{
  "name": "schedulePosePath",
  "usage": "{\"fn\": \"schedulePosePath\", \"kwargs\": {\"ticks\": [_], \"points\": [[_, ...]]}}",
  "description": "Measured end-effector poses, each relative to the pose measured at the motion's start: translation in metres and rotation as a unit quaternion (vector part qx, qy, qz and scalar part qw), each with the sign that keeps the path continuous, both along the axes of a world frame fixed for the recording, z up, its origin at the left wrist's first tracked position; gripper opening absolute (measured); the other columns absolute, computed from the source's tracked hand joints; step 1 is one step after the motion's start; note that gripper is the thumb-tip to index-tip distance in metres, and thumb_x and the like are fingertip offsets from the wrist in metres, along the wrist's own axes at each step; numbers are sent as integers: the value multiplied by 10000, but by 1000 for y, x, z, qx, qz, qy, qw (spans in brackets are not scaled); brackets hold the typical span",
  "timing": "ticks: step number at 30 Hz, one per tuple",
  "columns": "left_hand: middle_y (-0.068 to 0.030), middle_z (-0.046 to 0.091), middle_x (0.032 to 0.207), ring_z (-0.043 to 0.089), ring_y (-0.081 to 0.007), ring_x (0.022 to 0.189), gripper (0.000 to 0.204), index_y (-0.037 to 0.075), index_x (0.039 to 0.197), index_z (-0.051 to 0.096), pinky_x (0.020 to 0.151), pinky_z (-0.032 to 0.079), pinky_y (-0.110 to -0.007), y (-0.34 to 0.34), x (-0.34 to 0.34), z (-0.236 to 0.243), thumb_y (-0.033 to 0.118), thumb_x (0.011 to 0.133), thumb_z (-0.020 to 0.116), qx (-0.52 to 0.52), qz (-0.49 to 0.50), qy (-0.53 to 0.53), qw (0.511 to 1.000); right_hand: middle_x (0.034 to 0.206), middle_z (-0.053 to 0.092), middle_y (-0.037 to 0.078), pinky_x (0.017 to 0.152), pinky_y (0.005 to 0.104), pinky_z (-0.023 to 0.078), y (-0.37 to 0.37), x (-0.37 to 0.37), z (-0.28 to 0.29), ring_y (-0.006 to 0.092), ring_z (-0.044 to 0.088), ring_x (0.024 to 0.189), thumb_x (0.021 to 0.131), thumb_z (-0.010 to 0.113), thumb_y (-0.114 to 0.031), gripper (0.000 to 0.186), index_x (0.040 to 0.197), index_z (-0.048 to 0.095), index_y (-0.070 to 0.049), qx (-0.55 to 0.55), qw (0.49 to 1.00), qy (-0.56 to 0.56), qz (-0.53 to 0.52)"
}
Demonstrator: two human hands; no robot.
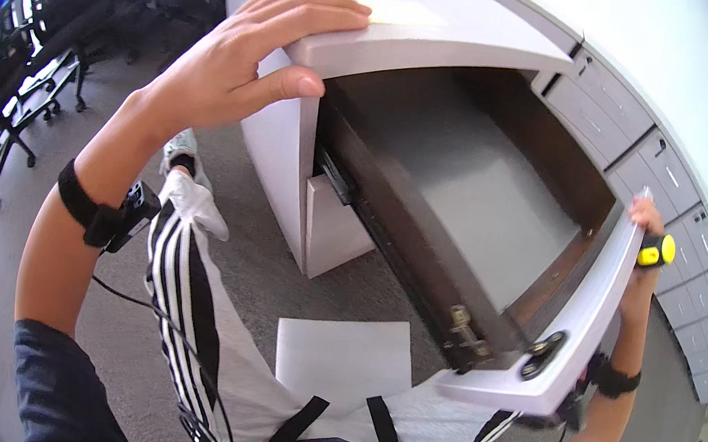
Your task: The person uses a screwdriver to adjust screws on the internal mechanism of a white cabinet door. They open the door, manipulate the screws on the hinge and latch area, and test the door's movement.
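Note:
My left hand rests flat on the front edge of a white cabinet's top, fingers over the top and thumb under the rim. An empty drawer with dark wooden sides and a grey bottom is pulled far out of the cabinet. Its white front panel carries a round lock. My right hand grips the panel's far upper edge and holds a small yellow and black tool against it. Both wrists wear black bands.
A white sheet lies on the grey carpet below the drawer. A row of grey drawer units runs along the right wall. Black office chairs stand at the far left. My leg in striped trousers is below.

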State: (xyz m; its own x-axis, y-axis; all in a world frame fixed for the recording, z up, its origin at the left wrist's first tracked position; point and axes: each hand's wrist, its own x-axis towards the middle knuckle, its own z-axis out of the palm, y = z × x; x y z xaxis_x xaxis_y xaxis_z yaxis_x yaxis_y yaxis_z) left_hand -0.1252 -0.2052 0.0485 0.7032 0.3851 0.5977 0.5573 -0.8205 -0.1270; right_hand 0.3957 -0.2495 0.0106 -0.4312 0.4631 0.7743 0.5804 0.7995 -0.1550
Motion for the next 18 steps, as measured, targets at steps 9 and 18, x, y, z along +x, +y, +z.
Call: {"fn": "schedulePosePath", "kwargs": {"ticks": [9,18], "points": [[-152,556,1240,517,-246,1126,608,54,1209,550,946,362,-351,-23,70,-3,559,908,398,121,46,-75,989,1114,566,93,1068,472,298,107,86,17,264,484,1157,805,685,-304,453,1169,537,-79,-33,983,-42,174],[-105,543,1261,502,-233,1141,590,103,1250,537,950,392,-344,4,86,-22,564,911,393,132,163,-49,977,1259,547,72,1100,407,287,158,101,14,240,433,1269,826,671,-197,398,1190,528,-127,-64,987,-63,133]]}}
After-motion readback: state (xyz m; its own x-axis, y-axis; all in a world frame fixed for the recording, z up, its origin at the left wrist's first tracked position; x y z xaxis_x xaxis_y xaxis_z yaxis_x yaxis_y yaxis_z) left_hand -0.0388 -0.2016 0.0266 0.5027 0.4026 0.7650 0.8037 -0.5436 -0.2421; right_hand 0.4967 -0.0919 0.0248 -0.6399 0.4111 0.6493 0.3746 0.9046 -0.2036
